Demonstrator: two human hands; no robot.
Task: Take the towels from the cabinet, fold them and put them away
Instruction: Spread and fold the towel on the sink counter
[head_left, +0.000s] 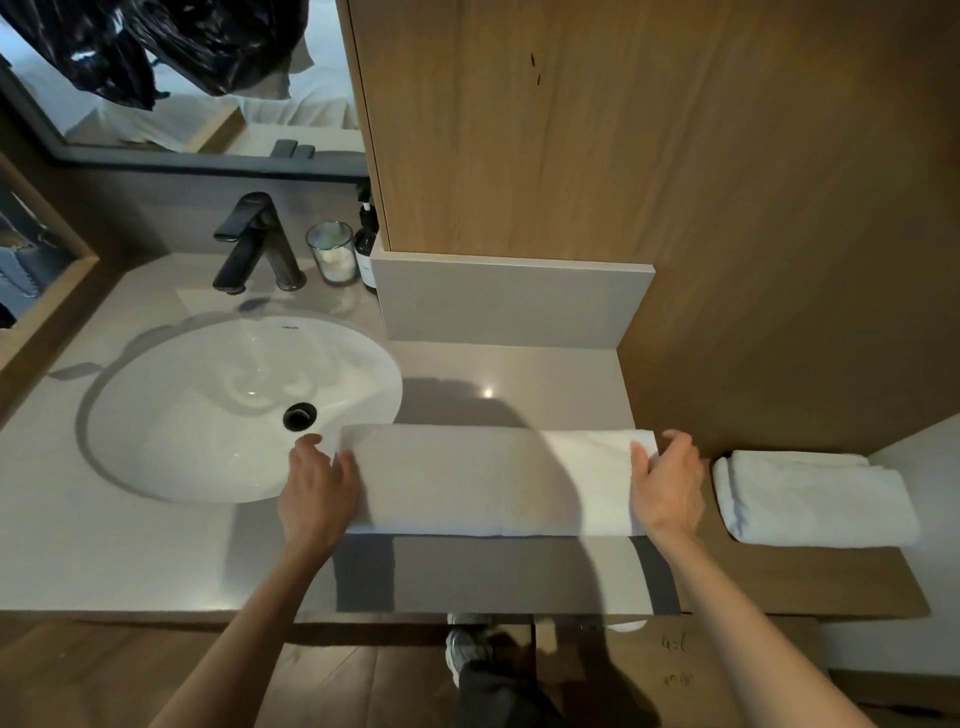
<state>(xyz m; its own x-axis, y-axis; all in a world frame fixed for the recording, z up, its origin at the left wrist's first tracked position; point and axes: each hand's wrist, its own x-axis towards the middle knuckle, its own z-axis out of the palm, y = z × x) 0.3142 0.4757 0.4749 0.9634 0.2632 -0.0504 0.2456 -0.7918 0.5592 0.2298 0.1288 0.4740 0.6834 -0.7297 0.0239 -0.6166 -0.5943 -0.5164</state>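
Left hand (317, 491) and right hand (667, 486) each pinch an end of the long white towel strip (493, 480), lying flat near the countertop's (156, 561) front edge. Keep corners aligned, then fold end onto end; a folded towel (810, 501) waits at the right edge.

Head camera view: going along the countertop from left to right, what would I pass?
Sink → left hand → long towel being folded → right hand → folded towel at the far right.
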